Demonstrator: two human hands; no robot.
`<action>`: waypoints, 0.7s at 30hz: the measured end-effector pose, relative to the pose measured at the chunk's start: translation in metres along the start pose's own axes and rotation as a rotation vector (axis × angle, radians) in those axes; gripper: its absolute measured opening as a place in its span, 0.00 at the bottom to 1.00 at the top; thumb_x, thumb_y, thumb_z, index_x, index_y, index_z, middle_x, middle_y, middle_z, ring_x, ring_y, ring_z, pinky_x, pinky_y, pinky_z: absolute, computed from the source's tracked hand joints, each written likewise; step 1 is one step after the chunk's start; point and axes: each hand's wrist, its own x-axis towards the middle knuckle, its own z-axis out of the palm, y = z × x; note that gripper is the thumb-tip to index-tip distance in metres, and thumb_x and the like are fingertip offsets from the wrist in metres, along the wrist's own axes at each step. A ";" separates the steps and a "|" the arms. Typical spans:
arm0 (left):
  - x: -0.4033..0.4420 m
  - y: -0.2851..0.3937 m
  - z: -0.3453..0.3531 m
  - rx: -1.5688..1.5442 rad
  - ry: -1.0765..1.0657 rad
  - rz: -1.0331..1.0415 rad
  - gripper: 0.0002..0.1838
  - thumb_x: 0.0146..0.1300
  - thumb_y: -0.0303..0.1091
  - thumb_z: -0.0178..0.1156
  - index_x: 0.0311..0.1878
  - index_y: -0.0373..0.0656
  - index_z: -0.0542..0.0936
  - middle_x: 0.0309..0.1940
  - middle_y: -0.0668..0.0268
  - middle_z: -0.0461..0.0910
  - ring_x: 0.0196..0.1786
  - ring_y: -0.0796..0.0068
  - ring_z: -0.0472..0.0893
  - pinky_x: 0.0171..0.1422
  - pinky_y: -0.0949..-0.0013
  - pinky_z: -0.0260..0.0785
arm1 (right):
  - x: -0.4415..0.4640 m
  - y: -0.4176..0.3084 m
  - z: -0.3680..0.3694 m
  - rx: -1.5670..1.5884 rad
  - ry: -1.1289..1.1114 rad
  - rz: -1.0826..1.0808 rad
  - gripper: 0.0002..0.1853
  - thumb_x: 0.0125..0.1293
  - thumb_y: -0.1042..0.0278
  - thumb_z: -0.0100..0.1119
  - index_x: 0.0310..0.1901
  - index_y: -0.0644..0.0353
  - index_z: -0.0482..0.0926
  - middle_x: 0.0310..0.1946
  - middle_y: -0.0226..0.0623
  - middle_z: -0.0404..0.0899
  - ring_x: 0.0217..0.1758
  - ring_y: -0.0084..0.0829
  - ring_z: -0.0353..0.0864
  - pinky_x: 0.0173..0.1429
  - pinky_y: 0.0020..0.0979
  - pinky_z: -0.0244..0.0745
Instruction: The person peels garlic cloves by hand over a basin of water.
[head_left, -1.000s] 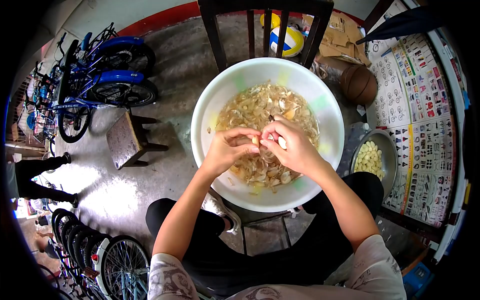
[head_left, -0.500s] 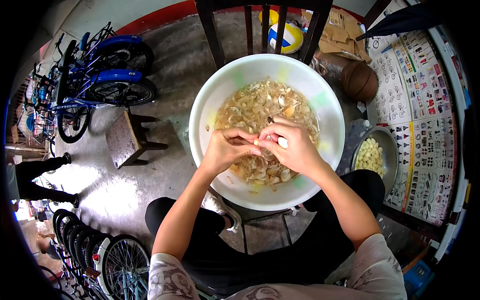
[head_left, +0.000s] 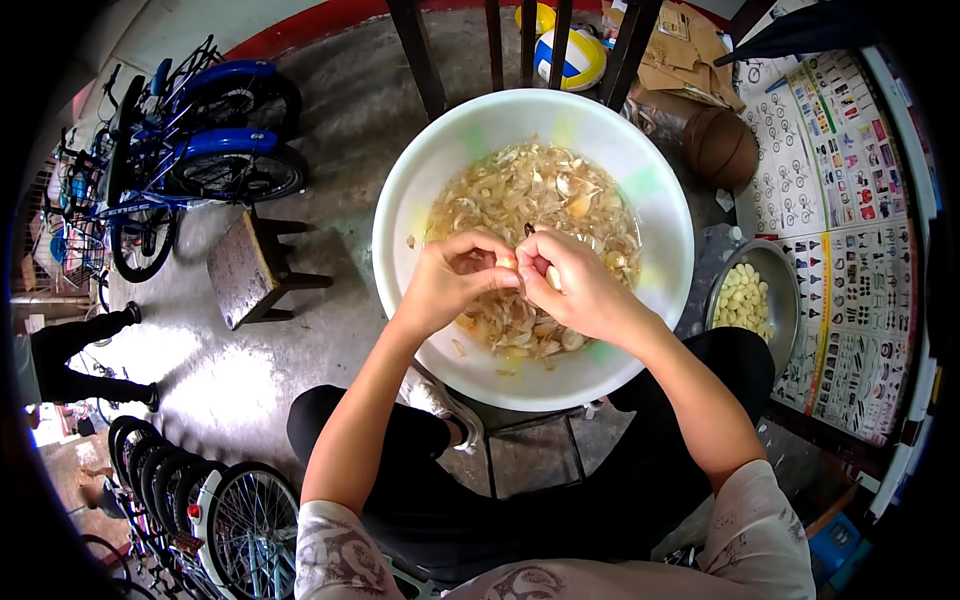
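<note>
Both hands meet over a large white basin (head_left: 405,200) holding liquid and many papery garlic skins (head_left: 500,190). My left hand (head_left: 450,285) pinches a small garlic clove (head_left: 507,263) between thumb and fingertips. Closed beside it, my right hand (head_left: 575,285) touches the clove's side with its fingertips and has another pale clove (head_left: 553,278) tucked in its fingers. A small dark thing (head_left: 529,229), perhaps a knife's end, shows above the right fingers. To the right, a metal bowl (head_left: 786,290) contains several peeled cloves (head_left: 742,300).
A dark wooden chair (head_left: 415,55) stands behind the basin. A wooden stool (head_left: 243,268) and bicycles (head_left: 225,165) are at the left. Near the back right lie a volleyball (head_left: 570,60), a basketball (head_left: 720,147) and cardboard (head_left: 685,60). Another person's legs (head_left: 85,350) show far left.
The view has tipped so that the basin and bowl sit slightly higher in the frame. My hands remain together over the basin, with small finger movements around the clove.
</note>
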 end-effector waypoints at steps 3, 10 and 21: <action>-0.002 -0.002 -0.001 -0.069 0.060 0.016 0.10 0.66 0.25 0.66 0.48 0.39 0.79 0.45 0.65 0.82 0.47 0.80 0.79 0.53 0.72 0.74 | 0.001 -0.001 -0.001 0.001 0.010 -0.070 0.07 0.66 0.75 0.60 0.41 0.65 0.72 0.34 0.41 0.75 0.36 0.39 0.79 0.43 0.37 0.74; 0.001 -0.013 -0.002 -0.762 0.152 0.001 0.11 0.69 0.27 0.63 0.51 0.44 0.74 0.44 0.63 0.82 0.45 0.82 0.78 0.46 0.75 0.71 | 0.003 -0.010 -0.016 -0.066 -0.047 -0.057 0.06 0.63 0.74 0.63 0.38 0.64 0.75 0.31 0.38 0.75 0.35 0.38 0.79 0.41 0.38 0.74; -0.001 0.005 0.015 0.056 0.090 -0.118 0.23 0.65 0.23 0.66 0.63 0.31 0.75 0.53 0.58 0.83 0.54 0.74 0.82 0.60 0.72 0.76 | 0.000 0.010 -0.018 -0.450 0.194 -0.060 0.05 0.62 0.70 0.67 0.36 0.61 0.84 0.32 0.43 0.76 0.31 0.45 0.80 0.38 0.41 0.76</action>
